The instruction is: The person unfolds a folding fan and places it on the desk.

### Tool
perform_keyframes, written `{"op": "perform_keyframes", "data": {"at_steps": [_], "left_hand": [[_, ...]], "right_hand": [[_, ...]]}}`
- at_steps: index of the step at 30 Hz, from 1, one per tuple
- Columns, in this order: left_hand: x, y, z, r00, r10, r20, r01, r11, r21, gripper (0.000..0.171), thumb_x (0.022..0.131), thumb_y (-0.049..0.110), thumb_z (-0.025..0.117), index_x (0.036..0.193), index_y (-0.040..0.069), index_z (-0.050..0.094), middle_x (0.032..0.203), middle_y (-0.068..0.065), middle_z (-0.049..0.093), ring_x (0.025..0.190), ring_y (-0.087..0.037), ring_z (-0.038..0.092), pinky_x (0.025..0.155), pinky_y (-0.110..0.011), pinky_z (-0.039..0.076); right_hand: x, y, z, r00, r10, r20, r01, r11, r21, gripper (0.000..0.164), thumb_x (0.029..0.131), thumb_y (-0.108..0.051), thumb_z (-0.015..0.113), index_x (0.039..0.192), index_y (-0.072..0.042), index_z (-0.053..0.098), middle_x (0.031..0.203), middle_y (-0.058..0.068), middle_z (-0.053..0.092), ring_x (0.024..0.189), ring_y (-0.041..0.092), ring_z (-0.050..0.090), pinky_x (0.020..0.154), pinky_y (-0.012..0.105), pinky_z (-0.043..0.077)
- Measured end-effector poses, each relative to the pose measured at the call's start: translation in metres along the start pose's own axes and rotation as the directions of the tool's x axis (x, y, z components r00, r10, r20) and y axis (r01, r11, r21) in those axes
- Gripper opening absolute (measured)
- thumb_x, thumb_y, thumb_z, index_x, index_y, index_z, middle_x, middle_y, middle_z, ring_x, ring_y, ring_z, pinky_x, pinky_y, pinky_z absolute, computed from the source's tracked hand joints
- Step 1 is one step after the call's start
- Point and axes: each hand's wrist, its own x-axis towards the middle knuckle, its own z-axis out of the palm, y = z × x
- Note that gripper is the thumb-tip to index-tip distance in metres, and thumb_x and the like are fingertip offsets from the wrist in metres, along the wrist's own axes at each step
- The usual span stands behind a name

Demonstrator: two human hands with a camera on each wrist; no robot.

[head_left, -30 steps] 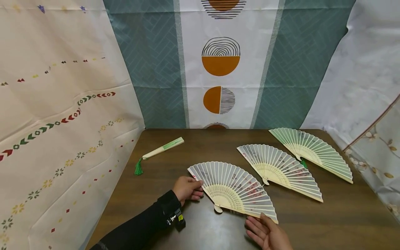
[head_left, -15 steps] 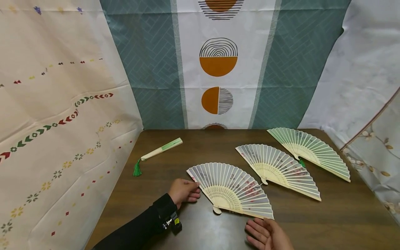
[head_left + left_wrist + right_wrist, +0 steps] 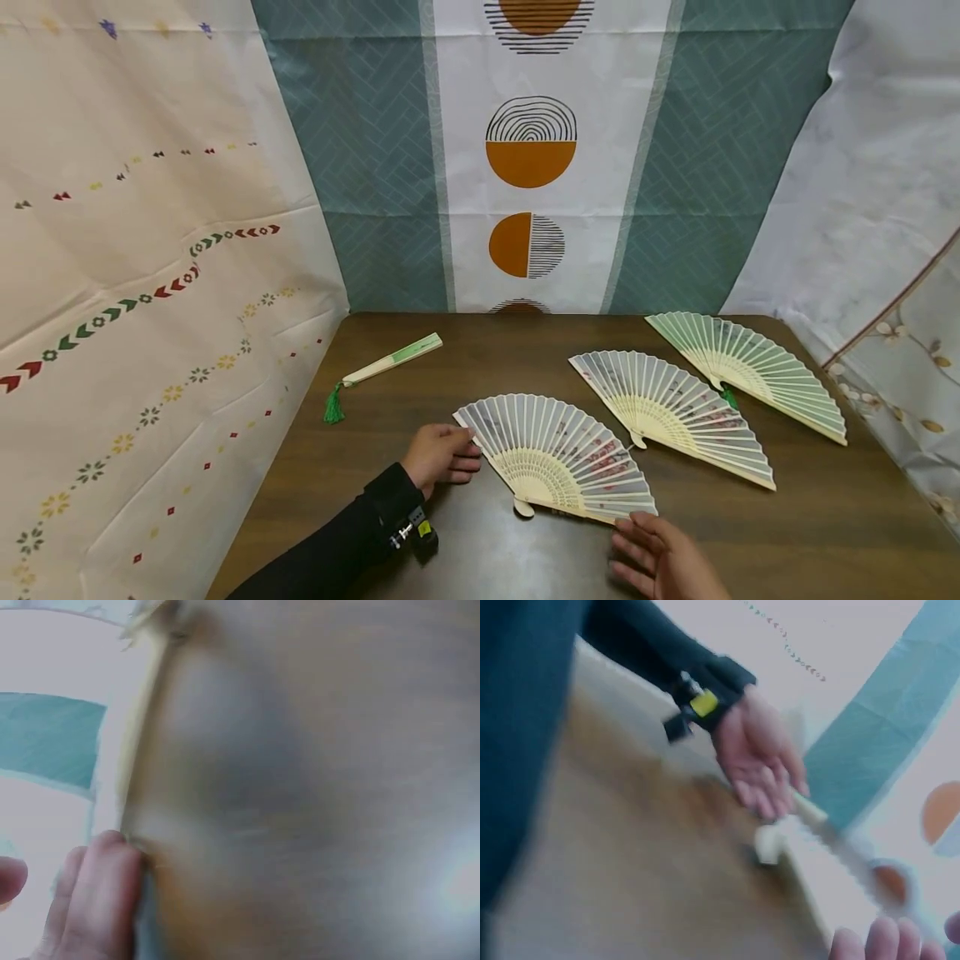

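Observation:
An open folding fan (image 3: 558, 458), white with red blossom print and pale ribs, lies spread at the front middle of the table in the head view. My left hand (image 3: 442, 457) is at its left edge, thumb and fingers apart in the left wrist view, where the fingertips (image 3: 105, 900) lie near the fan's edge. Around the fan's lower right corner is my right hand (image 3: 663, 554), palm turned inward and fingers loosely extended. Whether either hand still touches the fan is hard to tell. Blur covers much of both wrist views.
A second white spread fan (image 3: 667, 408) lies right of the first, and a green spread fan (image 3: 750, 371) sits behind that. At the back left is a folded fan (image 3: 393, 358) with a green tassel (image 3: 333, 406). Patterned cloths hang around the brown table (image 3: 510, 354).
Both hands have eased away from the fan's edges, the left one to the left and the right one to the right. The fan's lower right corner has dropped slightly toward the table.

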Motion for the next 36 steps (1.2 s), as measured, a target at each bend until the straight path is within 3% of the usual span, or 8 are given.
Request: {"op": "perform_keyframes", "data": {"at_steps": [4, 13, 18, 21, 25, 29, 33, 36], "left_hand": [[0.005, 0.021, -0.002, 0.995, 0.083, -0.060, -0.084, 0.996, -0.015, 0.041, 0.118, 0.023, 0.062, 0.145, -0.007, 0.067, 0.120, -0.025, 0.084, 0.097, -0.028, 0.087, 0.083, -0.041, 0.076], [0.060, 0.065, 0.002, 0.926, 0.297, -0.234, -0.325, 0.941, -0.090, 0.029, 0.115, 0.011, 0.066, 0.138, -0.003, 0.074, 0.134, -0.028, 0.080, 0.116, -0.028, 0.083, 0.116, -0.055, 0.066], [0.091, 0.066, -0.022, 0.860, 0.407, -0.307, -0.378, 0.913, 0.154, 0.031, 0.111, 0.015, 0.069, 0.137, 0.000, 0.078, 0.141, -0.022, 0.077, 0.134, -0.038, 0.072, 0.115, -0.051, 0.061], [0.129, 0.046, -0.047, 0.793, 0.491, -0.361, -0.334, 0.845, 0.417, 0.035, 0.108, 0.023, 0.070, 0.139, 0.009, 0.080, 0.143, -0.018, 0.079, 0.135, -0.041, 0.072, 0.111, -0.054, 0.062], [0.163, 0.026, -0.073, 0.743, 0.536, -0.401, -0.220, 0.761, 0.610, 0.047, 0.106, 0.024, 0.071, 0.150, 0.009, 0.072, 0.159, -0.024, 0.067, 0.164, -0.054, 0.045, 0.133, -0.074, 0.042], [0.140, 0.044, -0.081, 0.784, 0.480, -0.394, -0.086, 0.712, 0.697, 0.064, 0.106, 0.023, 0.074, 0.161, -0.006, 0.057, 0.175, -0.037, 0.041, 0.172, -0.064, 0.006, 0.136, -0.089, 0.014], [0.125, 0.059, -0.087, 0.839, 0.377, -0.393, 0.092, 0.614, 0.784, 0.081, 0.107, 0.030, 0.073, 0.169, -0.010, 0.040, 0.182, -0.040, 0.024, 0.173, -0.063, 0.000, 0.138, -0.087, 0.013], [0.127, 0.058, -0.094, 0.872, 0.302, -0.386, 0.145, 0.592, 0.792, 0.080, 0.109, 0.030, 0.070, 0.171, -0.010, 0.037, 0.183, -0.038, 0.023, 0.174, -0.062, 0.001, 0.139, -0.087, 0.014]], "right_hand": [[-0.009, -0.046, 0.040, 0.971, -0.176, -0.164, 0.153, 0.977, -0.146, 0.021, 0.123, -0.023, 0.045, 0.130, -0.010, 0.060, 0.114, -0.008, 0.073, 0.109, 0.014, 0.072, 0.095, 0.039, 0.073], [0.074, -0.110, 0.100, 0.909, -0.411, -0.068, 0.377, 0.881, -0.286, 0.037, 0.121, -0.018, 0.054, 0.153, 0.000, 0.055, 0.142, 0.007, 0.073, 0.113, 0.006, 0.072, 0.098, 0.023, 0.068], [0.127, -0.117, 0.132, 0.894, -0.444, 0.055, 0.433, 0.829, -0.355, 0.047, 0.120, -0.015, 0.053, 0.162, 0.005, 0.050, 0.167, 0.030, 0.056, 0.145, 0.025, 0.065, 0.126, 0.041, 0.054], [0.152, -0.114, 0.143, 0.892, -0.435, 0.120, 0.445, 0.803, -0.396, 0.051, 0.119, -0.011, 0.052, 0.167, 0.007, 0.044, 0.170, 0.034, 0.050, 0.157, 0.042, 0.055, 0.135, 0.057, 0.046], [0.177, -0.110, 0.154, 0.880, -0.446, 0.164, 0.465, 0.738, -0.489, 0.057, 0.115, -0.008, 0.055, 0.169, 0.007, 0.042, 0.172, 0.034, 0.047, 0.162, 0.050, 0.047, 0.137, 0.064, 0.041], [0.192, -0.111, 0.161, 0.882, -0.431, 0.190, 0.453, 0.666, -0.592, 0.059, 0.114, -0.012, 0.060, 0.169, 0.003, 0.045, 0.175, 0.031, 0.047, 0.163, 0.050, 0.046, 0.134, 0.064, 0.045], [0.201, -0.113, 0.164, 0.910, -0.352, 0.219, 0.402, 0.621, -0.673, 0.063, 0.115, -0.019, 0.060, 0.174, -0.005, 0.042, 0.177, 0.026, 0.047, 0.165, 0.048, 0.045, 0.130, 0.064, 0.049], [0.206, -0.113, 0.166, 0.926, -0.287, 0.246, 0.373, 0.585, -0.720, 0.065, 0.116, -0.021, 0.059, 0.176, -0.007, 0.039, 0.178, 0.026, 0.046, 0.166, 0.048, 0.044, 0.131, 0.064, 0.048]]}}
